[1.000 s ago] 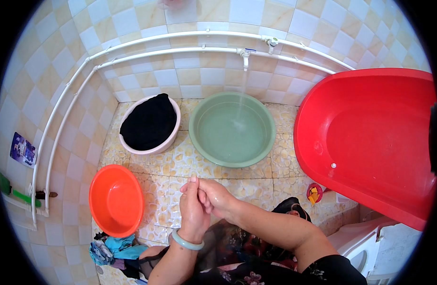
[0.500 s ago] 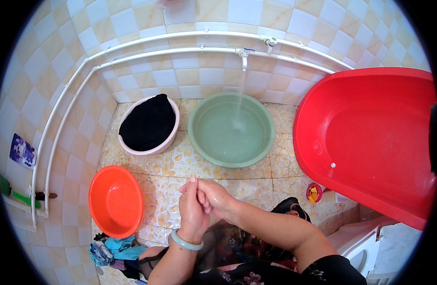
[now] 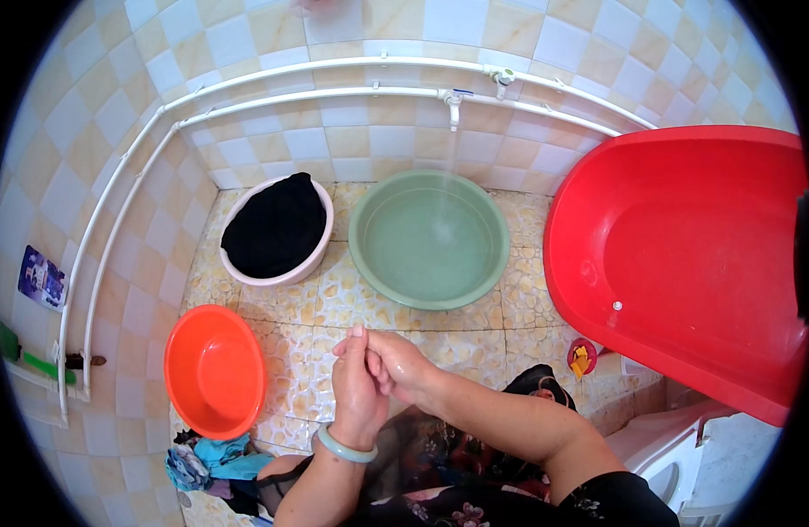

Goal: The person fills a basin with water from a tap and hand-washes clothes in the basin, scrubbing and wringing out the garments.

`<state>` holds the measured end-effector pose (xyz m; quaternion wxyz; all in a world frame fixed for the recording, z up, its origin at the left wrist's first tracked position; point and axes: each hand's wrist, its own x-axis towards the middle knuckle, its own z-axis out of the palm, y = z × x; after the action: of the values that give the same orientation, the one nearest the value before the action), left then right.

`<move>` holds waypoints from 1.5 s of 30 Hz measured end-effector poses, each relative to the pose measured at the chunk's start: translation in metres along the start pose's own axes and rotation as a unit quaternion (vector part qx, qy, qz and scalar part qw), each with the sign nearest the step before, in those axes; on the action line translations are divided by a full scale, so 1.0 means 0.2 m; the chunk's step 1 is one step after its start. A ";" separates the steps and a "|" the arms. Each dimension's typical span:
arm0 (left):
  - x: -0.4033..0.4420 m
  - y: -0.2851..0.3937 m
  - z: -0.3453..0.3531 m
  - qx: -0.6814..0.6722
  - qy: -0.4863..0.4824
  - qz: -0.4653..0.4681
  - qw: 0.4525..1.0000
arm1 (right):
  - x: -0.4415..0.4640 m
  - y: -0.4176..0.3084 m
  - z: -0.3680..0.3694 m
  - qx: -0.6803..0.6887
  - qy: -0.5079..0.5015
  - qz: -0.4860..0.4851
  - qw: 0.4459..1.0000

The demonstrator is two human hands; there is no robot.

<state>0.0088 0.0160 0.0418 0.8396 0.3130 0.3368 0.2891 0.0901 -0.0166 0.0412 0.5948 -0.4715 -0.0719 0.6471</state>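
My left hand (image 3: 356, 393), with a pale green bangle (image 3: 346, 445) on its wrist, is clasped against my right hand (image 3: 399, 360). Fingers of both are curled together, and no object shows between them; the inside of the clasp is hidden. The skin of my right hand looks wet. Just beyond them on the floor stands a green basin (image 3: 422, 246) of water, under a running white tap (image 3: 455, 110). Neither hand touches the basin.
A pink basin (image 3: 329, 237) holds black cloth (image 3: 275, 227). On the left are an orange basin (image 3: 213, 369) and heaped clothes (image 3: 220, 464). A big red tub (image 3: 677, 263) fills the right side, near a small red container (image 3: 583, 357). White pipes (image 3: 290, 68) run along the wall.
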 end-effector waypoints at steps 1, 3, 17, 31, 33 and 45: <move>0.00 0.00 0.00 0.002 0.000 0.001 1.000 | 0.01 0.01 -0.01 0.004 -0.003 -0.002 1.000; 0.00 0.00 0.00 0.004 0.000 0.003 1.000 | 0.02 0.02 -0.02 0.005 -0.006 -0.003 1.000; 0.00 -0.01 -0.01 -0.006 0.003 -0.012 1.000 | 0.05 0.02 -0.04 0.009 -0.011 0.013 1.000; 0.00 0.00 0.00 0.019 0.001 0.037 0.999 | 0.07 0.05 -0.07 0.015 -0.035 0.013 0.999; 0.00 0.00 0.00 0.018 0.001 0.038 0.999 | 0.07 0.06 -0.07 0.015 -0.038 0.006 0.999; 0.02 -0.02 0.00 0.048 0.017 0.043 0.998 | 0.07 0.05 -0.06 0.020 -0.022 0.009 1.000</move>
<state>0.0123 0.0169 0.0374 0.8047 0.3624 0.3504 0.3135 0.0943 -0.0129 0.0206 0.5964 -0.4461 -0.0681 0.6638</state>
